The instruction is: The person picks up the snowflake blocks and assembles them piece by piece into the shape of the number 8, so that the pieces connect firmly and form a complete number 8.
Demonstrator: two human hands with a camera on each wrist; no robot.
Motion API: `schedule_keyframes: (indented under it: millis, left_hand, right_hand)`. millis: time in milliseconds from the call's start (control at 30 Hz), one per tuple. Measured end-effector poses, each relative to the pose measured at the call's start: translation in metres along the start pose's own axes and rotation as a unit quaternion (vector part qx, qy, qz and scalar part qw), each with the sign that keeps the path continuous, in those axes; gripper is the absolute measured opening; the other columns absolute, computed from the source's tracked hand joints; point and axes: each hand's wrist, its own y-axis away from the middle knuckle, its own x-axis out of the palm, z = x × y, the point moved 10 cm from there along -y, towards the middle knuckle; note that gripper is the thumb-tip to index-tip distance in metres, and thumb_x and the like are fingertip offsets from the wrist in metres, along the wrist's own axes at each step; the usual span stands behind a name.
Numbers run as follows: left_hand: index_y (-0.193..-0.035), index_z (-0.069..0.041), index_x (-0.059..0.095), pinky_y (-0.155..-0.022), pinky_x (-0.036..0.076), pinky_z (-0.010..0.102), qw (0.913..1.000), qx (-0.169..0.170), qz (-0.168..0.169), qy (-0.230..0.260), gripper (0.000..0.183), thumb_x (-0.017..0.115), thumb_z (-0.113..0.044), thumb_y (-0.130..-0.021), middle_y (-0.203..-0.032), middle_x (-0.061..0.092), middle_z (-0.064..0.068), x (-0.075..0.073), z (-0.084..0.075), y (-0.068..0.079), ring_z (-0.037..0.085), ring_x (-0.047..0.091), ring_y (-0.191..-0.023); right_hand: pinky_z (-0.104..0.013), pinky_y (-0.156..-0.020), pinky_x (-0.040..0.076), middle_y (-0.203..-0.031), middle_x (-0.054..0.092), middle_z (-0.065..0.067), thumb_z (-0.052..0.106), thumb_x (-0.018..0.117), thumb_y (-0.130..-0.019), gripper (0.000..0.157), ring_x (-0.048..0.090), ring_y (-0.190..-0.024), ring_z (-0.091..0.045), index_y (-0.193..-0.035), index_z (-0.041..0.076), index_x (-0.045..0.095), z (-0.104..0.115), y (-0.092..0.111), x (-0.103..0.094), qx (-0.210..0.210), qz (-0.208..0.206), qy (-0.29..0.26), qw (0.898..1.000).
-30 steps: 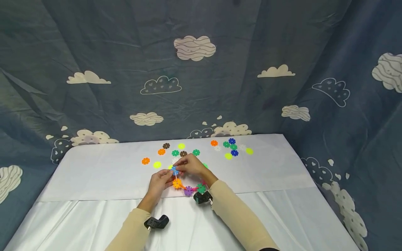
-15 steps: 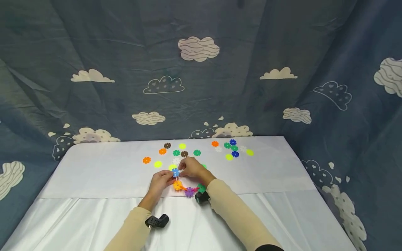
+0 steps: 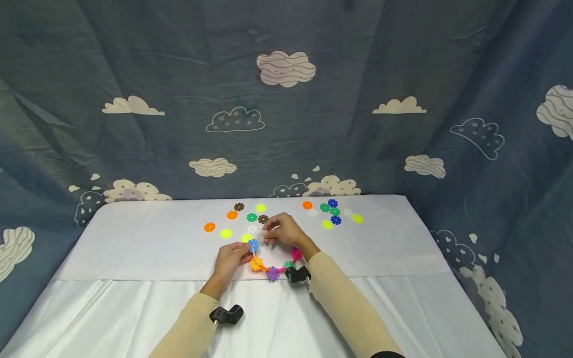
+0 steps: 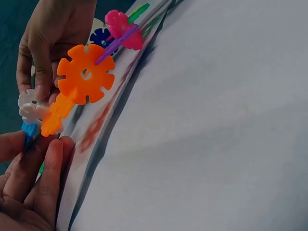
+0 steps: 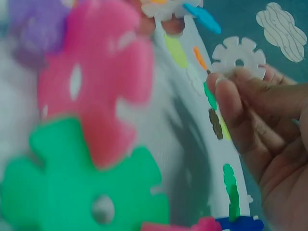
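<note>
A dark blue-grey fabric backdrop (image 3: 313,136) with pale clouds hung behind the white cloth-covered table (image 3: 112,248). Multicoloured chain of notched plastic discs (image 3: 272,273) curved from left hand (image 3: 230,257), which pinched its sky-blue disc (image 3: 253,244), toward right wrist; right hand (image 3: 287,230) pinched a translucent white flower-shaped plastic disc (image 5: 240,51).

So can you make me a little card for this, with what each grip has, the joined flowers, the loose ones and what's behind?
Left grip: pinches the blue disc at one end of the chain
Right grip: pinches a white disc, apart from the chain
Chain colours: blue, white, orange, purple, pink, green
Loose discs: scattered on the white tablecloth; orange, yellow, green, brown, white, blue
Backdrop: dark cloth with pale clouds
</note>
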Motion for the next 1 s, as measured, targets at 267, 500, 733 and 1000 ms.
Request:
schedule_keyframes:
  millis: [267, 500, 733, 1000]
  left_hand:
    - [-0.108, 0.016, 0.062, -0.066, 0.057, 0.020, 0.9999, -0.004, -0.008, -0.008, 0.025, 0.059, -0.005, -0.095, -0.089, 0.070, 0.014, 0.000, -0.002, 0.002, 0.008, 0.065, -0.068]
    - [-0.109, 0.018, 0.060, -0.063, 0.057, 0.020, 0.9996, 0.004, -0.026, -0.007, 0.025, 0.060, -0.003, -0.094, -0.092, 0.070, 0.020, -0.002, -0.004, 0.005, 0.008, 0.065, -0.064]
    - [-0.107, 0.019, 0.060, -0.059, 0.056, 0.019, 0.9993, 0.005, -0.038, -0.003, 0.023, 0.061, 0.000, -0.093, -0.085, 0.070, 0.017, -0.003, -0.003, 0.007, 0.008, 0.063, -0.061]
    - [-0.106, 0.019, 0.059, -0.059, 0.056, 0.019, 0.9993, 0.000, -0.037, -0.007, 0.021, 0.059, 0.004, -0.092, -0.083, 0.069, 0.015, -0.002, -0.001, 0.007, 0.009, 0.063, -0.060]
  right_hand:
    - [-0.036, -0.062, 0.059, -0.078, 0.068, -0.013, -0.006, 0.069, -0.083, 0.004, 0.067, -0.063, -0.029, -0.085, -0.010, 0.068, 0.002, -0.003, 0.006, -0.019, 0.029, 0.033, 0.999]
    - [-0.034, -0.061, 0.059, -0.076, 0.069, -0.016, -0.011, 0.069, -0.081, 0.003, 0.067, -0.064, -0.031, -0.082, -0.008, 0.070, 0.013, -0.003, 0.013, -0.067, 0.045, 0.064, 0.995]
    - [-0.025, -0.061, 0.057, -0.076, 0.070, -0.013, -0.009, 0.070, -0.081, 0.005, 0.065, -0.062, -0.016, -0.078, -0.005, 0.072, 0.014, -0.006, 0.019, -0.071, 0.053, 0.098, 0.991]
    - [-0.015, -0.061, 0.048, -0.072, 0.070, -0.003, -0.001, 0.076, -0.078, 0.006, 0.054, -0.063, -0.003, -0.074, 0.002, 0.073, 0.022, -0.004, 0.022, -0.104, 0.059, 0.190, 0.975]
